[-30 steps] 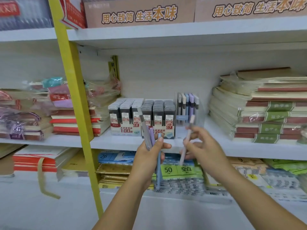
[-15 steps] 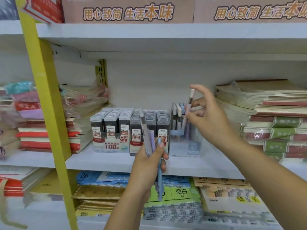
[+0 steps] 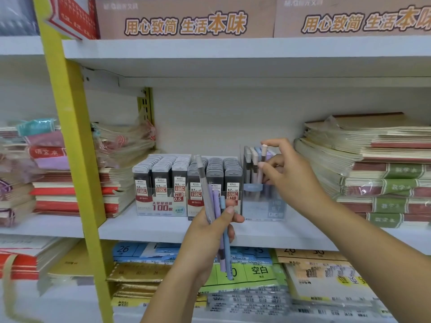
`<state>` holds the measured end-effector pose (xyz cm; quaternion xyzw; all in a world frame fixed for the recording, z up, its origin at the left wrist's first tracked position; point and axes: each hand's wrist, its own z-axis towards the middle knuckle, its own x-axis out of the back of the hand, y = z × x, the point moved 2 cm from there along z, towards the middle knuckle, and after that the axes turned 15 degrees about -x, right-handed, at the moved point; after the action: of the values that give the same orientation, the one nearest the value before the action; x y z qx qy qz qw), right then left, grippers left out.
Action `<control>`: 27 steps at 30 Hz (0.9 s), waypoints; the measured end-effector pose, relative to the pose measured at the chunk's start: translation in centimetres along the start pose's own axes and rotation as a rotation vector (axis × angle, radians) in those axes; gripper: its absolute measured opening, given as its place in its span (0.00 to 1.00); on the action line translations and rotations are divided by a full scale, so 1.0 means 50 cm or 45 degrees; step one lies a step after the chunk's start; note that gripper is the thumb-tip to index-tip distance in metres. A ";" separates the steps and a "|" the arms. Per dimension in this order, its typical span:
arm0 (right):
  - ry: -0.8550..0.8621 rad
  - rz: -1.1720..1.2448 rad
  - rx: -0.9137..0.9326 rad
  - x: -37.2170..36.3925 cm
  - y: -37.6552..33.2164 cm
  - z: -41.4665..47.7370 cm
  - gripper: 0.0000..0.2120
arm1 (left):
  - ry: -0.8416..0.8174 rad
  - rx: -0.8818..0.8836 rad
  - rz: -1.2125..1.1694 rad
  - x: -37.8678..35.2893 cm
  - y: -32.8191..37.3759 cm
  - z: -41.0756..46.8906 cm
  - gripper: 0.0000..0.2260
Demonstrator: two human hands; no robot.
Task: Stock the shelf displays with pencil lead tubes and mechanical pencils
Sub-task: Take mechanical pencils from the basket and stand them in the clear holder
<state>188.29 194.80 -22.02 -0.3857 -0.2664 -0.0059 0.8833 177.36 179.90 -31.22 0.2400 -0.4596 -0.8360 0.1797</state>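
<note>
The right hand (image 3: 288,176) pinches a pink pencil (image 3: 261,167) halfway in the clear box (image 3: 264,207), probably to push down next, while the left hand (image 3: 205,238) holds more pencils (image 3: 215,207).

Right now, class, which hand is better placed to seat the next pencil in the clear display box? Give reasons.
Right. The right hand pinches a pink pencil that is partly inside the clear display box. The left hand, lower down, grips the spare pencils.
</note>
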 end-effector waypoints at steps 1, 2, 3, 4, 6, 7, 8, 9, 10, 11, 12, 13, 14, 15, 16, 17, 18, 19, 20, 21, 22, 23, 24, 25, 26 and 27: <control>0.000 0.016 -0.005 0.001 0.000 0.000 0.18 | -0.002 0.004 0.005 0.001 0.000 -0.001 0.06; -0.002 0.027 -0.010 0.002 0.000 0.000 0.18 | -0.004 0.006 0.004 0.002 -0.001 -0.001 0.07; -0.007 0.026 -0.012 0.003 0.000 0.000 0.18 | -0.005 0.008 -0.001 0.003 -0.001 -0.001 0.07; -0.013 0.003 -0.010 0.002 -0.001 0.000 0.17 | -0.006 0.009 -0.006 0.004 -0.002 -0.001 0.07; -0.014 -0.122 0.019 -0.002 -0.001 -0.002 0.16 | -0.016 0.014 -0.004 0.005 -0.005 -0.002 0.08; 0.000 -0.204 0.043 -0.005 -0.001 -0.003 0.15 | -0.024 0.023 0.005 0.005 -0.006 -0.003 0.08; 0.024 -0.275 0.066 -0.007 -0.002 -0.004 0.15 | -0.028 0.034 0.014 0.004 -0.006 -0.004 0.08; 0.050 -0.328 0.081 -0.007 -0.002 -0.004 0.15 | -0.031 0.047 0.017 0.004 -0.006 -0.004 0.08; 0.077 -0.370 0.087 -0.007 -0.003 -0.004 0.16 | -0.032 0.060 0.014 0.004 -0.006 -0.004 0.09; 0.108 -0.402 0.089 -0.006 -0.004 -0.005 0.17 | -0.034 0.073 0.006 0.004 -0.006 -0.005 0.09; 0.145 -0.408 0.095 -0.005 -0.006 -0.010 0.18 | -0.042 0.084 -0.005 0.004 -0.006 -0.006 0.09; 0.194 -0.371 0.109 -0.005 -0.008 -0.020 0.18 | -0.058 0.093 -0.013 0.005 -0.006 -0.008 0.08; 0.248 -0.296 0.128 -0.005 -0.012 -0.036 0.18 | -0.080 0.100 -0.016 0.005 -0.006 -0.010 0.07; 0.282 -0.202 0.138 -0.007 -0.014 -0.054 0.15 | -0.105 0.101 -0.013 0.004 -0.006 -0.011 0.07; 0.251 -0.106 0.116 -0.012 -0.015 -0.074 0.12 | -0.131 0.095 -0.005 0.003 -0.005 -0.013 0.08; 0.126 -0.012 0.046 -0.020 -0.014 -0.091 0.09 | -0.163 0.088 0.008 0.002 -0.003 -0.016 0.09; -0.085 0.067 -0.063 -0.030 -0.012 -0.106 0.09 | -0.200 0.084 0.026 0.001 -0.002 -0.019 0.11; -0.335 0.121 -0.175 -0.040 -0.012 -0.119 0.11 | -0.241 0.082 0.050 0.001 0.000 -0.022 0.13; -0.548 0.146 -0.262 -0.046 -0.014 -0.130 0.12 | -0.285 0.082 0.082 0.001 0.002 -0.025 0.15; -0.688 0.165 -0.316 -0.048 -0.014 -0.137 0.13 | -0.323 0.086 0.107 0.002 0.004 -0.029 0.16; -0.750 0.198 -0.342 -0.048 -0.014 -0.141 0.13 | -0.348 0.091 0.116 0.004 0.006 -0.031 0.17; -0.751 0.233 -0.348 -0.047 -0.012 -0.142 0.12 | -0.361 0.097 0.108 0.005 0.006 -0.032 0.17; -0.718 0.264 -0.344 -0.045 -0.011 -0.141 0.10 | -0.366 0.101 0.090 0.006 0.006 -0.033 0.17; -0.663 0.286 -0.331 -0.043 -0.010 -0.140 0.09 | -0.367 0.103 0.065 0.005 0.006 -0.034 0.17; -0.587 0.304 -0.321 -0.041 -0.010 -0.140 0.08 | -0.365 0.107 0.035 0.005 0.005 -0.035 0.16; -0.492 0.340 -0.321 -0.036 -0.010 -0.137 0.08 | -0.362 0.117 0.007 0.006 0.004 -0.037 0.16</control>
<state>189.85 189.42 -26.39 -0.5185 -0.3739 0.1514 0.7539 178.20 178.37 -31.97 0.1259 -0.5187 -0.8392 0.1038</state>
